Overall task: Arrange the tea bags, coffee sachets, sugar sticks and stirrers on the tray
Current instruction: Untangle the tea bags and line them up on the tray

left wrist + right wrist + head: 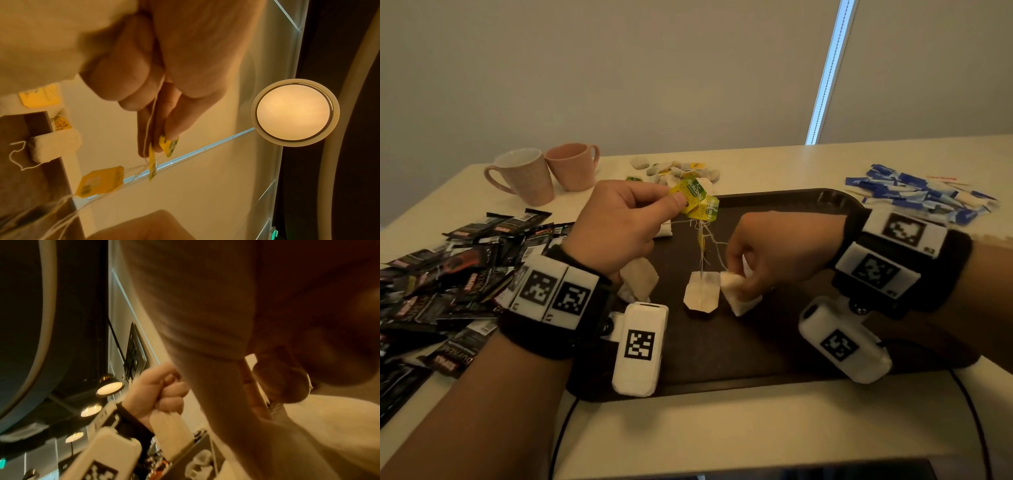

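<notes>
My left hand (676, 198) is raised over the dark brown tray (774, 346) and pinches the yellow-green paper tags (693, 195) of several tea bags between thumb and forefinger. Tangled strings run down from the tags to a pale tea bag (702, 291) that touches the tray. My right hand (736, 272) grips another tea bag (739, 293) just to its right. A further tea bag (640, 278) hangs under my left palm. In the left wrist view the fingertips (170, 134) nip a tag (167, 146). In the right wrist view a tea bag (329, 426) lies against my curled fingers.
A heap of black coffee sachets (448, 274) lies left of the tray. Blue and white sugar sticks (921, 197) are piled at the right rear. Two pink mugs (524, 174) stand at the back left, with loose tea bags (674, 169) beside them. Black cables (561, 442) run off the table's front edge.
</notes>
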A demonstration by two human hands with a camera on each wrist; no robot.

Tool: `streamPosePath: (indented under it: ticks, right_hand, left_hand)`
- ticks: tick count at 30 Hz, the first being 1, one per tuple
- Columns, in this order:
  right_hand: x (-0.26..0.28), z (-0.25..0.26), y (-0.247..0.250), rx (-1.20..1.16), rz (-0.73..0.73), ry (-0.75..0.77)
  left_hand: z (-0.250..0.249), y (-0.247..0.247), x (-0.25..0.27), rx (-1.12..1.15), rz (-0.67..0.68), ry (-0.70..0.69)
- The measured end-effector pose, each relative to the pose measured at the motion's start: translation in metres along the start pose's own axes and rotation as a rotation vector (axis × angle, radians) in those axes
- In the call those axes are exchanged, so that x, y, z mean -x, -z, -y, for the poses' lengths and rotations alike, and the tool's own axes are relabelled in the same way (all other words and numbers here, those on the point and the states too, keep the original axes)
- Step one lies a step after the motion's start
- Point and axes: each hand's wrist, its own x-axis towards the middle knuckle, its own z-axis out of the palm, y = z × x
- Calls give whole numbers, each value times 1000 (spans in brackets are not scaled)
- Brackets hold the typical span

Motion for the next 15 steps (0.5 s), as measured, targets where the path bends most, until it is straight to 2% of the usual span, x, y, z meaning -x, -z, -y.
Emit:
streamPosePath:
  ticks: [5,9,15]
  right_hand:
    - [22,-10,11,-89,-37,-12]
    - [24,-22,24,-203,-130,-10]
    - [11,-36,46,-106,-265,-19]
  left_hand:
    - [2,3,-3,-11,11,18]
    - [2,4,-4,-13,14,36]
    - [3,3,-4,-44,3,40]
